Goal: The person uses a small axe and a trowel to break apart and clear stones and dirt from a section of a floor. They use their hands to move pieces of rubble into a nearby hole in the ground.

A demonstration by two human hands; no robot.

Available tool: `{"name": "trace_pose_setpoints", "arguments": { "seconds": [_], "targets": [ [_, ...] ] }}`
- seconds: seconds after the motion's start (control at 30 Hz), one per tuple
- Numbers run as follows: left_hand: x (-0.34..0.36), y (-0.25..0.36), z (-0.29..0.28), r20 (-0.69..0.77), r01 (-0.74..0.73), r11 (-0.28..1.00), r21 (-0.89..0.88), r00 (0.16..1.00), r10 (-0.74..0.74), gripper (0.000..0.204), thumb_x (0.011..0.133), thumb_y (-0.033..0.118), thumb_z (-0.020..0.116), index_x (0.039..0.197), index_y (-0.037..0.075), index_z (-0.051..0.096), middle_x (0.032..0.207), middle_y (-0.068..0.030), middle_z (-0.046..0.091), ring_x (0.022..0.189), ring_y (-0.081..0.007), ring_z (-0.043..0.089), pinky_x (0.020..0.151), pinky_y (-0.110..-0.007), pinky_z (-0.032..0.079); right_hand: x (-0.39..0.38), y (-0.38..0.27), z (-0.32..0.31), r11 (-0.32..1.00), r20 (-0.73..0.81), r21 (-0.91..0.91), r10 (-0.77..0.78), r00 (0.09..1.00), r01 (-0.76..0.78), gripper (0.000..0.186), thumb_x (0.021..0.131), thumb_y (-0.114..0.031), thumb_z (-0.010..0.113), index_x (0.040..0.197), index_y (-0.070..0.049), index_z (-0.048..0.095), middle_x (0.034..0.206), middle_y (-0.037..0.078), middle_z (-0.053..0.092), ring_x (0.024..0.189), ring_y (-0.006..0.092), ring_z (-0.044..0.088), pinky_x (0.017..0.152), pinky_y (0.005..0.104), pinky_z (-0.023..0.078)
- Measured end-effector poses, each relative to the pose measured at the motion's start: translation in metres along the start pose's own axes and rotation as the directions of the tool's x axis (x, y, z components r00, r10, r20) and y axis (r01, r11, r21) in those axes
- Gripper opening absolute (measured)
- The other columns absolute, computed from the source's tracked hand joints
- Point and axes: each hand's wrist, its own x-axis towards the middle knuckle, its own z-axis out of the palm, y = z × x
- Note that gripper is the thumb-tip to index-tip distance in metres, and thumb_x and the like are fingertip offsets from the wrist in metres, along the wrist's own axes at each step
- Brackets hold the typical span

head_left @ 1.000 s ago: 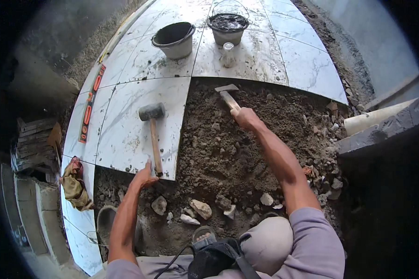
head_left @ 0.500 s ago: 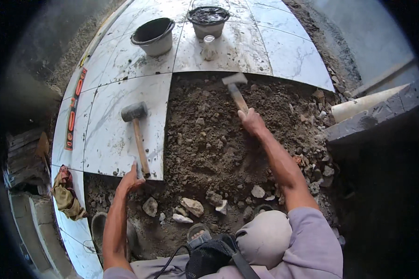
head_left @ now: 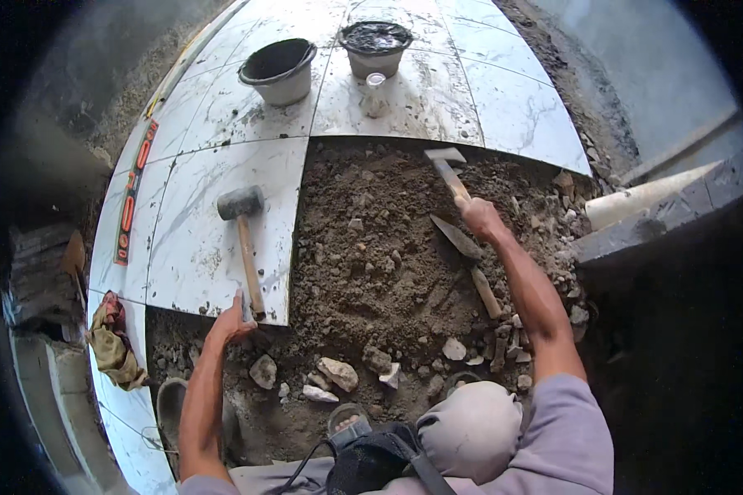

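My right hand [head_left: 480,219] is closed round the wooden handle of a hammer [head_left: 448,172]. Its pale, flat metal head is over the bare soil, close to the edge of the far tiles. A pointed trowel [head_left: 459,239] with a wooden handle lies on the soil beside my right forearm. At the near edge of a white marbled tile [head_left: 198,239], my left hand [head_left: 234,323] rests with a finger stretched out on the surface. Just beside it lies a mallet [head_left: 241,203] with a dark head and a wooden handle.
Two buckets, one dark inside [head_left: 279,70] and one filled [head_left: 376,48], stand on the far tiles near a clear cup [head_left: 375,95]. An orange-and-black level [head_left: 132,194] and a cloth [head_left: 115,346] lie at left. Stones [head_left: 338,374] lie near my feet; a pale pipe [head_left: 648,196] is at right.
My right hand and the hammer have shifted to the right and slightly nearer. The trowel, hidden behind my right arm before, now shows. My left hand stays at the tile edge.
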Motion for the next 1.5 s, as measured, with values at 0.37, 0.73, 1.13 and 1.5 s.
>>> {"name": "trace_pose_setpoints", "arguments": {
  "seconds": [0.37,0.73,1.13,1.5],
  "targets": [
    [-0.005,0.004,0.001,-0.038,-0.005,0.999,0.038,0.999,0.007,0.104,0.076,0.029,0.074,0.146,0.006,0.0,0.087,-0.0313,0.062,0.078,-0.0379,0.063,0.067,-0.043,0.049,0.031,-0.114,0.103,0.97,0.073,0.244,-0.037,0.997,0.018,0.061,0.092,-0.047,0.04,0.103,0.008,0.062,0.106,0.03,0.06,0.104,0.0452,0.056,0.09,0.0486,0.043],
    [-0.003,0.006,-0.002,0.004,-0.01,0.994,-0.107,1.0,0.011,0.11,0.074,0.026,0.077,0.145,0.001,-0.002,0.081,-0.0279,0.063,0.072,-0.036,0.063,0.066,-0.041,0.049,0.004,-0.121,0.071,0.958,0.141,-0.036,-0.277,0.95,0.285,0.062,0.09,-0.047,0.043,0.109,0.011,0.054,0.102,0.034,0.059,0.102,0.0465,0.056,0.088,0.0498,0.043],
    [-0.015,0.022,-0.002,-0.055,-0.01,1.0,-0.011,0.998,0.009,0.109,0.072,0.028,0.075,0.145,-0.002,-0.001,0.099,-0.0374,0.058,0.097,-0.0483,0.058,0.085,-0.045,0.047,0.037,-0.145,0.099,0.808,0.544,-0.209,-0.371,0.752,0.55,0.045,0.086,-0.038,0.053,0.094,0.004,0.066,0.092,0.025,0.065,0.083,0.0355,0.064,0.074,0.0438,0.049],
    [-0.026,0.035,-0.001,-0.119,0.0,0.999,-0.047,0.993,-0.006,0.105,0.074,0.023,0.071,0.145,-0.001,-0.003,0.095,-0.0354,0.06,0.093,-0.0492,0.058,0.091,-0.047,0.043,0.187,-0.208,0.144,0.64,0.017,-0.474,-0.68,0.733,0.605,0.033,0.092,-0.018,0.043,0.123,-0.025,0.051,0.123,0.007,0.049,0.111,0.028,0.054,0.082,0.0422,0.052]
  ]
}}
